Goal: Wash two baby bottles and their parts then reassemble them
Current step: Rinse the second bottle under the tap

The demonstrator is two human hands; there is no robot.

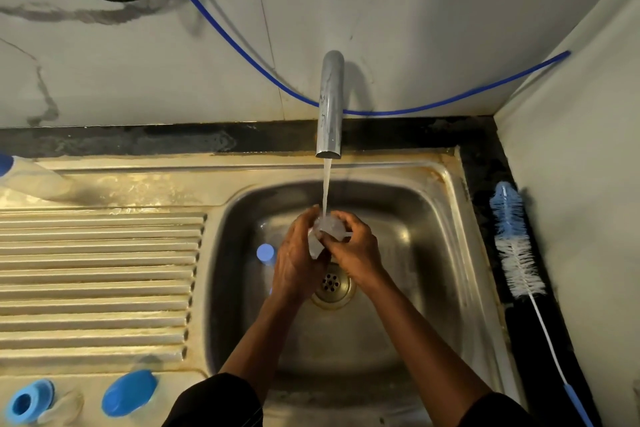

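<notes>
Head view catches the washing in mid-course. The left hand [298,263] and right hand [358,253] both curl their fingers round a small clear part [329,226], held over the middle of the sink [450,218], directly in the stream from the tap [330,104]. What looks like one bottle [266,255] lies in the basin just left of the hands. A second bottle [24,177] lies at the far-left end of the drainboard [104,253]. A blue ring [27,400] and a blue cap [129,392] sit apart on its near edge, so I judge that reassembly has not begun. The bottle brush [516,246] lies on the narrow dark desk [481,166] strip against the right wall. The basin walls hem the hands in and the spout hangs close above them; the ribbed drainboard offers the open room.
</notes>
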